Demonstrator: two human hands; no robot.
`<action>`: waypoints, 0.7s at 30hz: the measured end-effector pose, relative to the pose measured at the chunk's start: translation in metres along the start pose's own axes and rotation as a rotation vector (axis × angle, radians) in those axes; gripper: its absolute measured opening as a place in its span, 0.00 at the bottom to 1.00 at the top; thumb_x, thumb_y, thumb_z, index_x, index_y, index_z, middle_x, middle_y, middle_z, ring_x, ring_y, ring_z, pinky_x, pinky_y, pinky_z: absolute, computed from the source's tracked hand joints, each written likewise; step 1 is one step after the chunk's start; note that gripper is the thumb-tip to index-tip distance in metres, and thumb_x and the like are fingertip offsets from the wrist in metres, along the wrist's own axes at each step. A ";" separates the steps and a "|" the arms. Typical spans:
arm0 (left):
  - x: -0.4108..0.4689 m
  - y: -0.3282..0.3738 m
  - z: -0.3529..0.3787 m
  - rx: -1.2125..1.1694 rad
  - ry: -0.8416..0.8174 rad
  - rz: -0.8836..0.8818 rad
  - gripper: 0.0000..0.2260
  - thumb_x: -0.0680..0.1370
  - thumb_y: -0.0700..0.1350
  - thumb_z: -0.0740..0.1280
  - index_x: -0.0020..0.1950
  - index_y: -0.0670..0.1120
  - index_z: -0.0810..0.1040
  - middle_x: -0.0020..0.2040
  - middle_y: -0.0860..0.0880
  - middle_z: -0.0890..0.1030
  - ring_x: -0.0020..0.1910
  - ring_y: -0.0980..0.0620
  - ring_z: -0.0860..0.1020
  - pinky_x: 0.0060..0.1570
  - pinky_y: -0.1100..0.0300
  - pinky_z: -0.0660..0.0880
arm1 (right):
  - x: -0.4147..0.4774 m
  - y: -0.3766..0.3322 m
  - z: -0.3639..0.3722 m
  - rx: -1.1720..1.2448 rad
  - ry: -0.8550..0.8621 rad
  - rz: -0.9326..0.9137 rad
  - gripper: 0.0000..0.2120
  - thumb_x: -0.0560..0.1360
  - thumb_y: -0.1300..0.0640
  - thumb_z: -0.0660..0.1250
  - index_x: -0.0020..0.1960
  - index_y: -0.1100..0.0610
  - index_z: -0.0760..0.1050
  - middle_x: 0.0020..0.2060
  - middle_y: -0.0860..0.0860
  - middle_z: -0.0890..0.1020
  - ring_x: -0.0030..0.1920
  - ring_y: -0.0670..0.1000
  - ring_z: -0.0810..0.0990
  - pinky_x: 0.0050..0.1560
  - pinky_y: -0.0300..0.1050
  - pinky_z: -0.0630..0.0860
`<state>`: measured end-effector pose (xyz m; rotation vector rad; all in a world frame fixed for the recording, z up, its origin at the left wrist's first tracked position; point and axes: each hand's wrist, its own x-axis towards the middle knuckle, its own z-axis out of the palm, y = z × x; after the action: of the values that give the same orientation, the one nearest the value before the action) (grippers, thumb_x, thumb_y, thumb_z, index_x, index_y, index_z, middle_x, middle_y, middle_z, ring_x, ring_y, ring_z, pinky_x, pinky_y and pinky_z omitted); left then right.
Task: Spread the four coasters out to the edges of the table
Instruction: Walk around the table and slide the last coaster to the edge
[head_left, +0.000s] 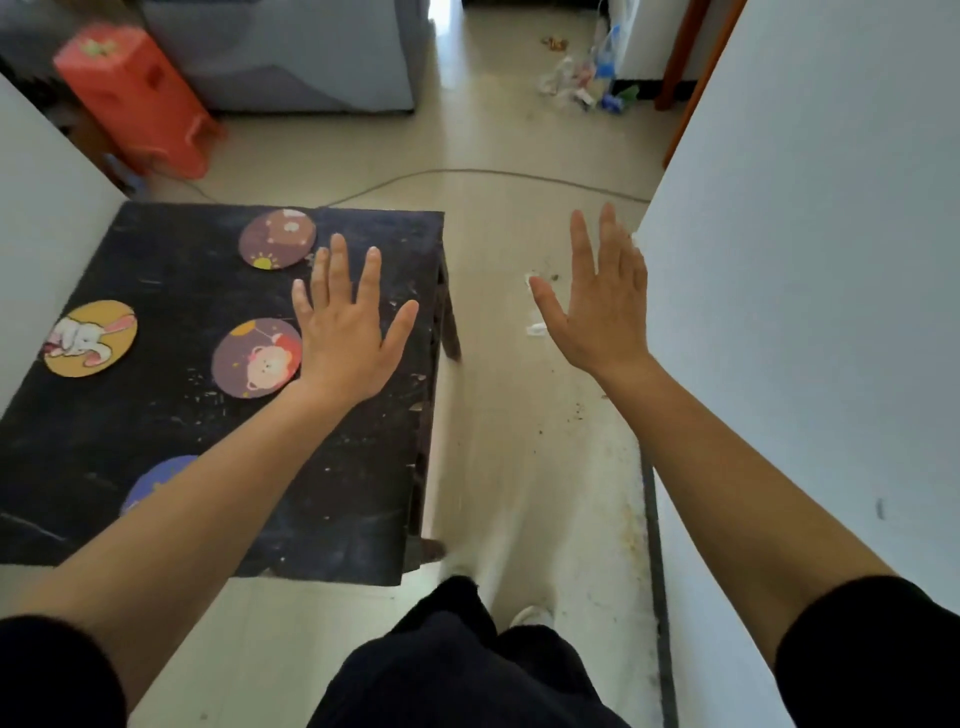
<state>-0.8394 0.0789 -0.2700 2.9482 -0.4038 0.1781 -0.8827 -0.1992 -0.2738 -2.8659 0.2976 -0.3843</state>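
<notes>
A small black table (363, 493) stands at the left. On it lie round picture coasters: a brown one (277, 238) by the far edge, a yellow rabbit one (90, 339) at the left edge, a brown-purple bear one (252, 361) in the middle. A blue coaster (156, 480) near the front is mostly hidden by my left forearm. My left hand (349, 332) is open, fingers apart, over the table just right of the bear coaster. Open too, my right hand (602, 306) hovers above the floor, right of the table.
A white wall (810, 312) runs close along the right. An orange plastic stool (137, 98) and a grey cabinet (291, 52) stand beyond the table. A cable (493, 174) crosses the floor, and litter (582, 83) lies at the far end. My dark trouser legs show below.
</notes>
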 end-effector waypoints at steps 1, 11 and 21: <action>0.006 0.002 0.000 -0.005 0.004 -0.028 0.33 0.79 0.67 0.45 0.80 0.50 0.49 0.81 0.41 0.47 0.79 0.41 0.44 0.74 0.37 0.44 | 0.011 0.002 0.002 0.008 -0.008 -0.022 0.38 0.80 0.34 0.51 0.82 0.51 0.45 0.82 0.58 0.46 0.81 0.60 0.48 0.79 0.60 0.48; 0.099 -0.013 0.045 -0.091 0.035 -0.280 0.34 0.78 0.67 0.43 0.80 0.50 0.48 0.81 0.42 0.49 0.80 0.41 0.45 0.74 0.39 0.44 | 0.148 -0.014 0.051 -0.051 -0.084 -0.286 0.38 0.80 0.34 0.52 0.82 0.52 0.47 0.81 0.59 0.48 0.80 0.61 0.51 0.77 0.59 0.49; 0.174 -0.102 0.049 -0.148 0.025 -0.616 0.33 0.80 0.64 0.47 0.80 0.48 0.50 0.81 0.40 0.48 0.79 0.40 0.47 0.74 0.37 0.47 | 0.295 -0.136 0.116 -0.049 -0.248 -0.556 0.36 0.81 0.38 0.56 0.81 0.55 0.52 0.80 0.60 0.53 0.79 0.62 0.56 0.77 0.58 0.55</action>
<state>-0.6404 0.1222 -0.3087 2.7621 0.4746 0.0989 -0.5483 -0.1139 -0.2789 -2.9600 -0.5504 -0.1068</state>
